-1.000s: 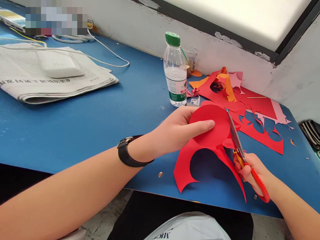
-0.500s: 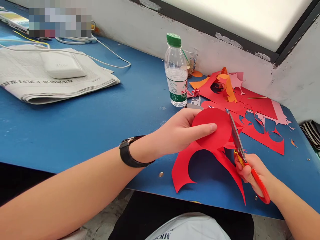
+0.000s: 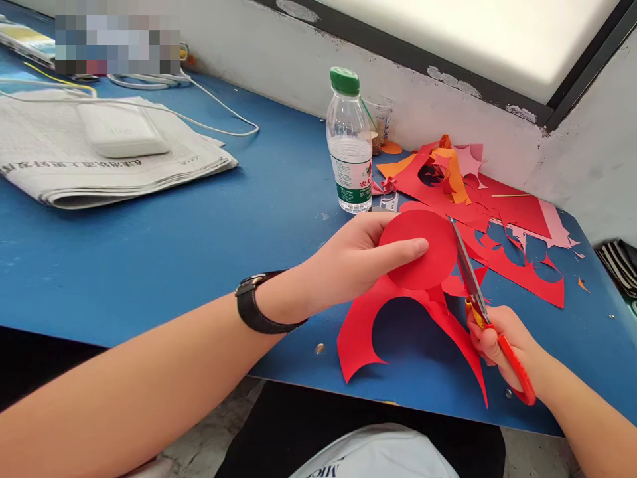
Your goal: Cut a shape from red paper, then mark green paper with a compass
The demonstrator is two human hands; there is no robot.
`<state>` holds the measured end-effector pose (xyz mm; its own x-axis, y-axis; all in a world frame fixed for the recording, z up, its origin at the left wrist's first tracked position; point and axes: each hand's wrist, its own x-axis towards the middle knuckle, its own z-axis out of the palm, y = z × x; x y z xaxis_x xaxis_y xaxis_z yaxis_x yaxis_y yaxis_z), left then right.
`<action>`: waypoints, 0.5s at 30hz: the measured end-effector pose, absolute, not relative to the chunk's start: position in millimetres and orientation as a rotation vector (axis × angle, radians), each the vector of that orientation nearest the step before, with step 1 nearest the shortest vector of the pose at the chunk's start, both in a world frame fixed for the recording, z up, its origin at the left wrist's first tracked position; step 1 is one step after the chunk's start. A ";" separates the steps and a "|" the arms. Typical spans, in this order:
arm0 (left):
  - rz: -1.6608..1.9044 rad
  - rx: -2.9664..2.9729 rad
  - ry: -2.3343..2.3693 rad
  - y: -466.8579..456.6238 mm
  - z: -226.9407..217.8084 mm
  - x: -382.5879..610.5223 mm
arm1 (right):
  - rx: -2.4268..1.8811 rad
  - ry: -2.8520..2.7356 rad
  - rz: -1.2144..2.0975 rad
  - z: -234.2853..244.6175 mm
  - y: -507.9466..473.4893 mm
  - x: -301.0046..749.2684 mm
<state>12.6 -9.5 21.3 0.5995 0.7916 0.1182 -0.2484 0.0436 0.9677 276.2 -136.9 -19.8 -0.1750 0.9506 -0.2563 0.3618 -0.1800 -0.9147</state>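
A round red paper disc [image 3: 423, 272] is pinched in my left hand [image 3: 348, 259], thumb flat on top and fingers hidden beneath. My right hand [image 3: 505, 342] is wrapped round the handles of a pair of scissors [image 3: 468, 269] with red and yellow grips. Their blades look closed or nearly so and lie along the disc's right edge; whether they touch it I cannot tell. Below the disc, a curved red paper offcut [image 3: 355, 338] spreads over the blue table [image 3: 189, 265]. Cut red paper scraps [image 3: 537, 282] lie beyond the scissors.
A green-capped water bottle [image 3: 349, 153] stands behind my left hand. Orange strips [image 3: 452, 172] and pink paper [image 3: 555, 226] lie at the back right near the wall. On the left, a white box-like device [image 3: 124, 129] rests on folded newspaper [image 3: 64, 182], with a white cable [image 3: 219, 123] behind.
The red disc has shifted slightly up and left with my left hand, away from the scissors. My right hand stays almost where it was.
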 end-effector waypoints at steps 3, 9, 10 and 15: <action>0.867 1.277 0.540 -9.6 21.0 13.5 | -1.529 -1.525 1.366 -20.1 -136.9 276.8; 0.864 1.269 0.560 -9.2 19.9 14.1 | -1.458 -1.620 1.336 -28.0 -134.5 281.7; 0.863 1.270 0.562 -9.1 19.7 14.1 | -1.440 -1.639 1.334 -30.2 -134.1 283.0; 0.861 1.273 0.567 -8.4 18.9 13.6 | -1.450 -1.657 1.320 -34.1 -133.6 285.7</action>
<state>13.6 -8.4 18.9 0.5772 0.8115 0.0910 -0.2375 0.0603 0.9695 285.7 -133.6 -34.1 -0.2528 0.9499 -0.1836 0.3914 -0.0732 -0.9173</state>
